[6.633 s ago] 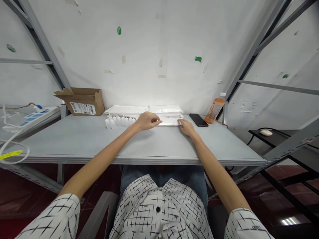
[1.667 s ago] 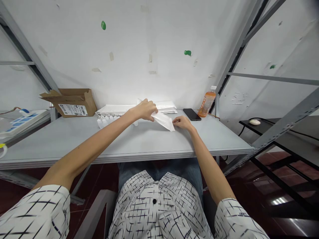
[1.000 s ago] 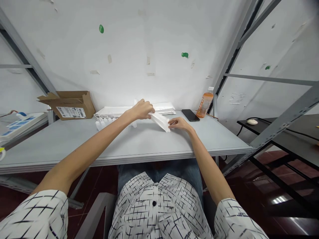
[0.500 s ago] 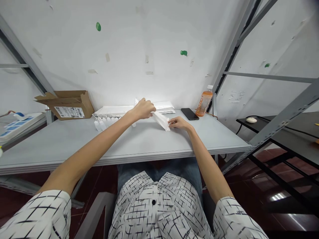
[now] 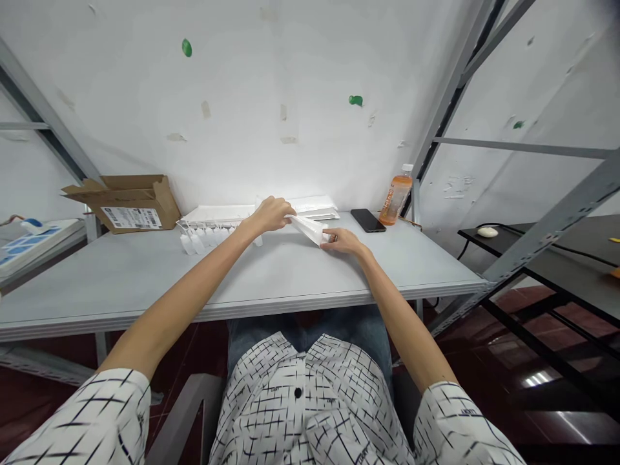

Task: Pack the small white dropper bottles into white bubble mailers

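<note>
A thin white bag point(image 5: 310, 229), probably paper or plastic, stretches between my two hands just over the table. My left hand point(image 5: 272, 214) is closed on its upper left end. At the lower right end, my right hand point(image 5: 343, 241) has its fingers closed on the edge. Behind the hands lie flat white packets point(image 5: 314, 205) by the wall. To the left of my left hand stands a row of small white pieces with tags point(image 5: 201, 239), partly covered by my forearm; their kind is unclear.
An open cardboard box point(image 5: 128, 203) sits at the back left of the grey table point(image 5: 290, 278). A black phone point(image 5: 368, 221) and an orange drink bottle point(image 5: 396, 197) are at the back right. Metal shelf posts point(image 5: 450, 110) rise at both sides.
My left hand has moved slightly left and lower with its end of the bag. My right hand has shifted a little left, its fingers now further round the bag's edge.
</note>
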Motion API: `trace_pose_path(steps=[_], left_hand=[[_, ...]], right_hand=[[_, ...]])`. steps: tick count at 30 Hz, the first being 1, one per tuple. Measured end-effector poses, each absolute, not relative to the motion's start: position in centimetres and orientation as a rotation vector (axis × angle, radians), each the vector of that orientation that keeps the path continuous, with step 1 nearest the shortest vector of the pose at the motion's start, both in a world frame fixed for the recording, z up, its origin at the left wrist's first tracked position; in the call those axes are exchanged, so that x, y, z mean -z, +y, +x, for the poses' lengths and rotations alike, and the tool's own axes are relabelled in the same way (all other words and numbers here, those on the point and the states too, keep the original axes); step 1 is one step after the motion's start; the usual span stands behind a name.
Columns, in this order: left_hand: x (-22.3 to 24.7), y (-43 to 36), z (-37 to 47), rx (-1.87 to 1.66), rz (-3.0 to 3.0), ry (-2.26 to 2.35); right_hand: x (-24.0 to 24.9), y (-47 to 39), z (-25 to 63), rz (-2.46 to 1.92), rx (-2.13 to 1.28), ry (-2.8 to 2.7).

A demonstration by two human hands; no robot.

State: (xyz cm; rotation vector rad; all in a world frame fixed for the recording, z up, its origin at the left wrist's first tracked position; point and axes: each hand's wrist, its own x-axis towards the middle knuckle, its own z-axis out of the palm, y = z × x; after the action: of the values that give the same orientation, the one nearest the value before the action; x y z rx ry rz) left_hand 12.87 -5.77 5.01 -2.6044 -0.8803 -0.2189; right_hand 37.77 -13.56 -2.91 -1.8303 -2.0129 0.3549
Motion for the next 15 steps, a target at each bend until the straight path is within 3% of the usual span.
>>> trace_pose_path(steps=[15], left_hand=[[-4.93,-5.75,13.24,0.16,-2.592,-0.861]], right_hand=[[3.15,-13.18,37.81,-1.843,-0.311,-2.015]])
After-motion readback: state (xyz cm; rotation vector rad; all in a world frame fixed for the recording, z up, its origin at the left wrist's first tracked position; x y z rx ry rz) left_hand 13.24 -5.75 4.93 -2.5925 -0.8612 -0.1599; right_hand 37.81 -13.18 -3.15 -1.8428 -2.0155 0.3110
